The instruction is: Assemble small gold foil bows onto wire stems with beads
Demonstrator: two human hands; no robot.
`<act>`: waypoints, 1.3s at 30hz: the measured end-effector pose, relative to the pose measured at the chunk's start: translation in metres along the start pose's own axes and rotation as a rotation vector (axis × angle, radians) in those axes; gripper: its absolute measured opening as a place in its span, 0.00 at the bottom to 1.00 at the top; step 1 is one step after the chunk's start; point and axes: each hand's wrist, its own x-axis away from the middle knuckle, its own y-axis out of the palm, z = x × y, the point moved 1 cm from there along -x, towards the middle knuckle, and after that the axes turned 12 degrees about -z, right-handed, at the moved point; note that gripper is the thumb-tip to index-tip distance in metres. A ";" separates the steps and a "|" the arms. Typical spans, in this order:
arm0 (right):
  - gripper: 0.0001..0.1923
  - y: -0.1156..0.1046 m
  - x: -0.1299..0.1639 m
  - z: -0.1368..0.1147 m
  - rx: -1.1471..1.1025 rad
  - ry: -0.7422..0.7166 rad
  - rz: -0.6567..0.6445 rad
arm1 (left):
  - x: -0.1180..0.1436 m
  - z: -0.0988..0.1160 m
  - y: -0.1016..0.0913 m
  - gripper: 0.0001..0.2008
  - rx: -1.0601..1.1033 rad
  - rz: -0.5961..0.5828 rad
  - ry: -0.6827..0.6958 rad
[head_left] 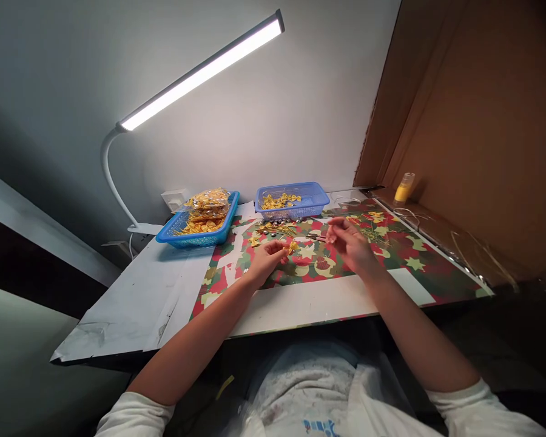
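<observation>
Gold bow (292, 246) sits pinched at the fingertips of the left hand (267, 260), whose grip is closed on it just above the star-patterned paper (409, 255) covering the bench (131, 297). Beside it, the right hand (351, 244) hovers with fingers loosely curled; whether its grip has hold of anything cannot be told. Farther back stand two blue baskets (295, 209) of gold bows, a yellow bottle (404, 188) and a lit desk lamp (200, 73).
</observation>
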 end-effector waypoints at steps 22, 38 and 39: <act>0.08 0.037 0.015 0.038 0.799 0.044 -0.182 | 0.002 -0.002 0.002 0.08 -0.172 0.002 0.146; 0.07 0.040 0.014 0.042 0.803 0.048 -0.104 | -0.003 -0.013 -0.001 0.10 -0.191 -0.016 0.197; 0.07 0.040 0.014 0.042 0.802 0.044 -0.099 | -0.002 -0.013 0.000 0.10 -0.185 -0.013 0.193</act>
